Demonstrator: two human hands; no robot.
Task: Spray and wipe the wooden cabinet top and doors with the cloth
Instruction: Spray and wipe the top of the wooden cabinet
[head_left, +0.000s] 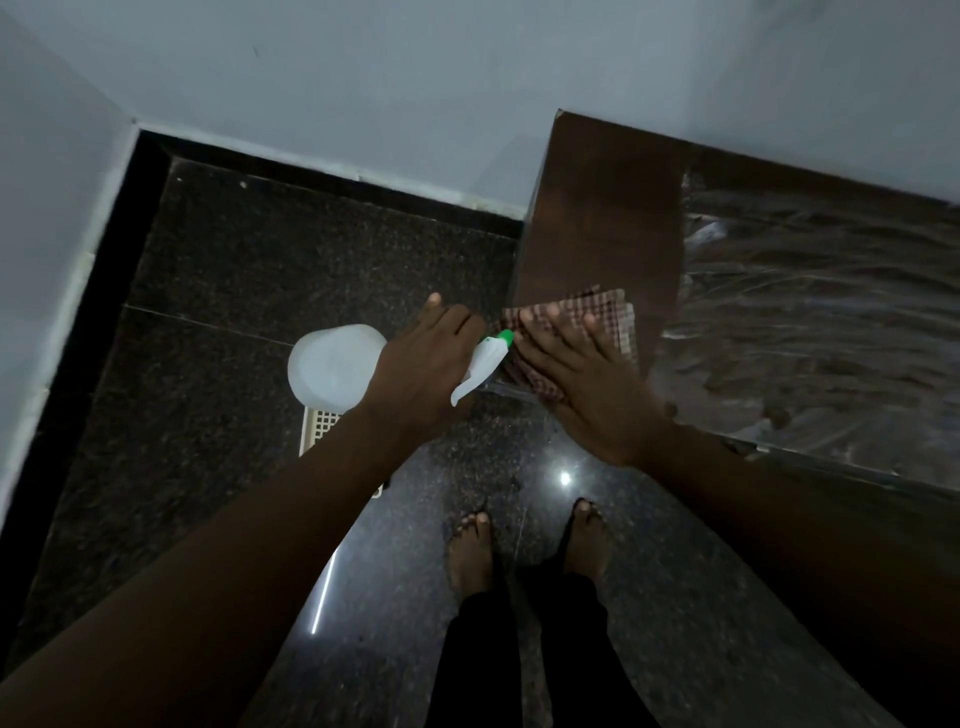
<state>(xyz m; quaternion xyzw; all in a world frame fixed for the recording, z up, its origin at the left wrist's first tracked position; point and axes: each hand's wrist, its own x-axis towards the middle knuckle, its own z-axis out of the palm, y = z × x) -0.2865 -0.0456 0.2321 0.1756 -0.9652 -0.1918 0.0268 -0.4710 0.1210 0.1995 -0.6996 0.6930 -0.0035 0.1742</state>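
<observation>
Cloth (613, 304) under right hand (587, 395), bottle (335, 369) in left hand (421, 364), plastic sheet (805, 312) beside

Checked woven cloth (576, 332) lies on matt brown wood cabinet top (602, 218); speckled stone floor (322, 249) glossy.

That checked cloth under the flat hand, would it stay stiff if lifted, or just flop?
Probably flops: the brown-and-white checked cloth lies in thin folded layers, flat on the dark wooden cabinet top. Likely light, too. Under the right hand it should slide easily, since that top looks smooth.
</observation>
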